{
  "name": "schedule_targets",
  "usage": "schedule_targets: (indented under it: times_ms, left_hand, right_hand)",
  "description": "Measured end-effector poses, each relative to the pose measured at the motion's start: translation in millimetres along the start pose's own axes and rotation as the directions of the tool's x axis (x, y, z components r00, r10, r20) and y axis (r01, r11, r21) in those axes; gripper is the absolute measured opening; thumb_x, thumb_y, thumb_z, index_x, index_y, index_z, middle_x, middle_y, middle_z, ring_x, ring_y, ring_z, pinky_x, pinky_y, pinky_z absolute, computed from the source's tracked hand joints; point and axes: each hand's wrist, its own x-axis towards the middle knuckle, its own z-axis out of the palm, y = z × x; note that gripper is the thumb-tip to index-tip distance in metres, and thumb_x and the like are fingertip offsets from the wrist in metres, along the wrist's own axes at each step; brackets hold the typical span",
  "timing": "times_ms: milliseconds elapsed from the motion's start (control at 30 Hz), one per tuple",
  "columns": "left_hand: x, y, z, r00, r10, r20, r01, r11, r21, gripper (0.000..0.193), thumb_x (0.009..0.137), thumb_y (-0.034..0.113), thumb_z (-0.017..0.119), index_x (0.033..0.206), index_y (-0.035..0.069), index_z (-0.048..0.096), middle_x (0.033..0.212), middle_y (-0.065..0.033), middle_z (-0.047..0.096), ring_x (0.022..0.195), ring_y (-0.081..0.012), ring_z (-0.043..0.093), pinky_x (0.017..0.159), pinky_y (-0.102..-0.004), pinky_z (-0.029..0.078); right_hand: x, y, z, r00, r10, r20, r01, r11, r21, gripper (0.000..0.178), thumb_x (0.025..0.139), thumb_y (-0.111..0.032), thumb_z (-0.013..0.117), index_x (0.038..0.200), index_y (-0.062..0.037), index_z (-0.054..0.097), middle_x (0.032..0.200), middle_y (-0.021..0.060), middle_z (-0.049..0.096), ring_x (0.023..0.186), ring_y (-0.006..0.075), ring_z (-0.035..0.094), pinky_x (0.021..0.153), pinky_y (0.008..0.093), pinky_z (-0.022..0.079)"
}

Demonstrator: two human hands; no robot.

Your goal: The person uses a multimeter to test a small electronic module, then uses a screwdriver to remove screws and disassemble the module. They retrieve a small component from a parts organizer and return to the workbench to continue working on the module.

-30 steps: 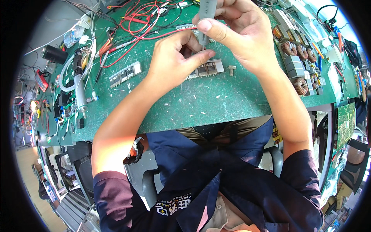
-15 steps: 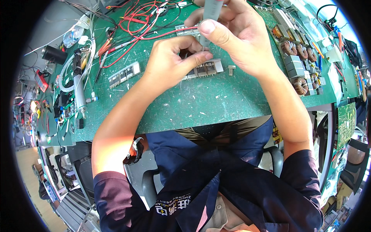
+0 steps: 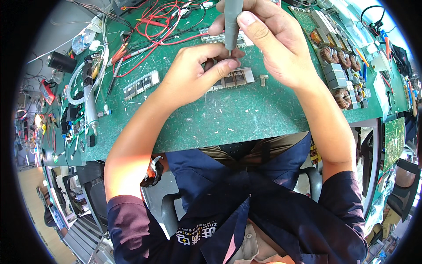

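My right hand (image 3: 281,48) grips a grey pen-shaped screwdriver (image 3: 232,22), held upright with its thin bit pointing down. Close to the bit's tip, my left hand (image 3: 189,72) has its thumb and fingers curled together; what they pinch is too small to make out. Just below those fingertips lies a metal strip with dark components (image 3: 237,78), its left part hidden by the left hand. A small loose piece with metal legs (image 3: 263,79) rests to the right of this strip. A similar component strip (image 3: 141,86) lies left of my left forearm.
Another metal strip (image 3: 244,40) lies behind the hands. Tangled red test leads (image 3: 154,26) spread over the back left. A circuit board with copper coils (image 3: 340,94) stands on the right. At the left are a grey cylinder (image 3: 90,108) and a black cylinder (image 3: 61,62).
The screwdriver and my right hand have shifted slightly, and its bit now shows above the left fingertips. More of the rear strip is visible. My left hand has barely moved.
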Motion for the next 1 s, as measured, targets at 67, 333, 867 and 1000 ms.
schedule_targets:
  times_ms: [67,333,867,1000]
  left_hand:
    - [0.3,-1.0,-3.1,0.999,0.009,0.049,-0.008,1.000,-0.029,0.022,0.092,0.019,0.077,0.103,0.000,0.077,0.081,-0.0059,0.073,0.070,-0.0111,0.062,0.066,-0.0283,0.051]
    - [-0.4,0.7,-0.2,0.998,0.015,-0.057,-0.002,0.977,0.213,0.025,0.083,0.021,0.087,0.086,0.000,0.073,0.073,-0.0051,0.070,0.064,-0.0115,0.061,0.062,-0.0298,0.051]
    - [6.0,0.8,-13.3,0.965,0.060,0.254,-0.138,0.944,0.299,0.016,0.084,0.014,0.078,0.097,0.004,0.076,0.092,-0.0107,0.070,0.079,-0.0251,0.065,0.072,-0.0355,0.052]
    - [4.9,3.3,-12.5,0.967,-0.009,0.254,-0.080,0.938,0.338,0.013,0.086,0.012,0.078,0.095,0.003,0.075,0.093,-0.0066,0.071,0.078,-0.0174,0.061,0.071,-0.0306,0.049]
  right_hand:
    - [1.0,-0.5,-0.4,1.000,0.000,0.005,0.000,1.000,0.002,0.041,0.108,-0.024,0.056,0.135,0.0053,0.051,0.111,0.0096,0.068,0.099,0.0125,0.063,0.090,0.0283,0.051]
    - [1.5,-1.8,3.0,0.995,-0.013,-0.104,0.003,0.995,-0.100,0.039,0.094,-0.018,0.078,0.120,0.0008,0.057,0.105,0.0091,0.069,0.096,0.0124,0.065,0.086,0.0288,0.053]
    - [3.1,-13.4,-10.8,0.954,-0.055,-0.294,0.045,0.998,-0.040,0.029,0.109,-0.018,0.052,0.129,0.0027,0.055,0.109,0.0104,0.068,0.100,0.0161,0.066,0.092,0.0321,0.054]
    - [10.5,-4.7,-17.3,0.954,-0.012,-0.299,0.068,0.981,0.179,0.031,0.109,-0.020,0.049,0.130,0.0022,0.052,0.108,0.0105,0.066,0.094,0.0182,0.065,0.089,0.0333,0.054]
